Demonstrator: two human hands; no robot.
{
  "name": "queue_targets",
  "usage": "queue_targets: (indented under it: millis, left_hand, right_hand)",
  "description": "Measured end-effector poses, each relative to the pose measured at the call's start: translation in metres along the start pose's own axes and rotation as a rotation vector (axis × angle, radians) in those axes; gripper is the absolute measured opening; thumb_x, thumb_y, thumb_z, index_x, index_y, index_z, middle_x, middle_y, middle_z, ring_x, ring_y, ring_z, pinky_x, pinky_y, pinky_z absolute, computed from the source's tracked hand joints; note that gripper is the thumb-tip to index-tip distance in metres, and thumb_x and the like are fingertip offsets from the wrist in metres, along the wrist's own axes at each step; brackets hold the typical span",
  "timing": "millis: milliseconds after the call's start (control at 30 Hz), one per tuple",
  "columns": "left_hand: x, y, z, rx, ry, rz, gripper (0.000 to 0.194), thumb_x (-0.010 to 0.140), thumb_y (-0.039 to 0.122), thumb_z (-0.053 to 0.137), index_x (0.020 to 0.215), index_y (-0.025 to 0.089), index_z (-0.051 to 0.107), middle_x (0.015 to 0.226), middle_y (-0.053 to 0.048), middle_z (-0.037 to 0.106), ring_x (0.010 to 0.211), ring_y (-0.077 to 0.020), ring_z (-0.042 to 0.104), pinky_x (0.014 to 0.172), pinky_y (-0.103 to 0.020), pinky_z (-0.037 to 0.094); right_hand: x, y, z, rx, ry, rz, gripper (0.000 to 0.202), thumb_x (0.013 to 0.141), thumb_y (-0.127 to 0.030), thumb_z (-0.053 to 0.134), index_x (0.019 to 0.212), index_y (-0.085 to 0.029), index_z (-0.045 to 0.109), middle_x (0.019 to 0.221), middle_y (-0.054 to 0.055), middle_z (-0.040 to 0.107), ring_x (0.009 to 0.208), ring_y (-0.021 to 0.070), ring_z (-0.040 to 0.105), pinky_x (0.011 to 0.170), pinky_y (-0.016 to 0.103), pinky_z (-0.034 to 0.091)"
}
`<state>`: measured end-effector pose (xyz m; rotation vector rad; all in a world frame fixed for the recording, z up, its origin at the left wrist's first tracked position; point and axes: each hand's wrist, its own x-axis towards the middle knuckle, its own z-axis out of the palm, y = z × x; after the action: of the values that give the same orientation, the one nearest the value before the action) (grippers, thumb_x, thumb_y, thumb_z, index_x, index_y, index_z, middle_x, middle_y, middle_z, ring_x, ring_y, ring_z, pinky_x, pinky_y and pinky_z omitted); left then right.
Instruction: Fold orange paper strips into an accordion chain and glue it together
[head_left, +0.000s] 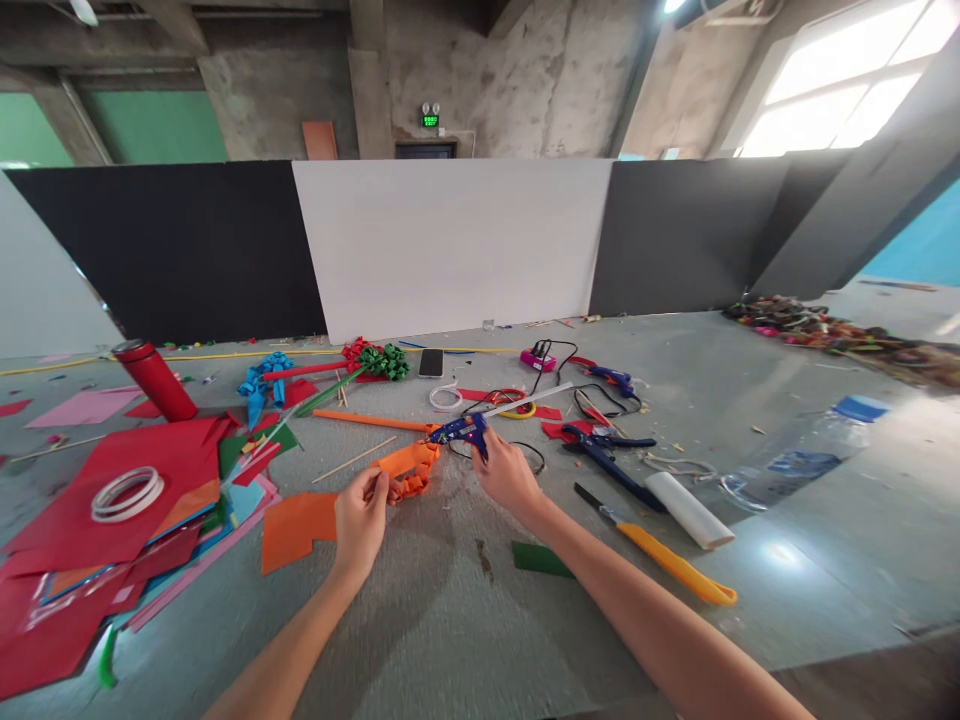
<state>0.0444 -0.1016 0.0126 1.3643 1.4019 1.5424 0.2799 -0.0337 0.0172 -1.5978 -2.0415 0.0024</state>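
My right hand (504, 470) grips a blue glue gun (459, 430), a long clear glue stick (529, 400) jutting from its rear. The gun's nozzle points left at a strip of orange paper (405, 459), right by its edge; I cannot tell whether they touch. Fingertips of my left hand (364, 510) pinch the strip's left end. At the strip's right end are curled orange paper loops (418, 482). An orange paper-wrapped stick (367, 419) lies just behind. Beside my left hand lies a flat orange sheet (298, 530).
Red paper sheets (180, 450) with white rings (127, 495) lie left, near a red bottle (155, 380). Green paper curls (384, 361) and a phone (431, 363) are behind. To the right are pliers (611, 465), a yellow-handled knife (667, 560) and a water bottle (806, 455).
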Motion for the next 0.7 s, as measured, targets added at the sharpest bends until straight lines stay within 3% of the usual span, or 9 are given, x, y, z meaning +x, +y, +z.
queue_targets:
  millis: [200,433,600,700]
  left_hand:
    - [-0.001,0.008,0.002,-0.114,-0.047,-0.007,0.033,0.086,0.048,0.062,0.078,0.016,0.065,0.074,-0.007,0.071,0.064,-0.0174,0.062,0.063,-0.026,0.050]
    - [-0.005,0.016,0.003,-0.212,-0.083,-0.030,0.030,0.085,0.045,0.065,0.076,0.016,0.065,0.071,-0.005,0.067,0.062,-0.0148,0.058,0.061,-0.026,0.048]
    - [-0.004,0.014,0.005,-0.332,-0.103,-0.098,0.028,0.081,0.042,0.070,0.074,0.015,0.066,0.068,-0.004,0.066,0.059,-0.0131,0.056,0.058,-0.025,0.046]
    - [-0.004,0.012,0.007,-0.448,-0.116,-0.177,0.025,0.077,0.038,0.074,0.074,0.014,0.067,0.068,-0.004,0.067,0.058,-0.0110,0.056,0.057,-0.023,0.045]
  right_hand:
    - [0.005,0.008,0.002,-0.014,0.030,0.006,0.032,0.095,-0.024,0.044,0.125,-0.015,0.051,0.096,0.010,0.072,0.078,0.0215,0.067,0.067,0.027,0.040]
    - [0.015,0.020,0.000,0.021,0.072,0.130,0.022,0.095,-0.033,0.048,0.104,-0.015,0.057,0.085,0.008,0.069,0.074,0.0213,0.064,0.067,0.028,0.039]
    - [0.021,0.035,0.006,-0.036,0.038,0.159,0.025,0.094,-0.037,0.051,0.101,-0.014,0.058,0.098,0.014,0.065,0.091,0.0251,0.061,0.081,0.032,0.041]
    - [0.019,0.034,0.009,-0.114,0.058,0.169,0.035,0.091,-0.042,0.056,0.110,-0.012,0.057,0.110,0.018,0.060,0.106,0.0315,0.055,0.090,0.041,0.038]
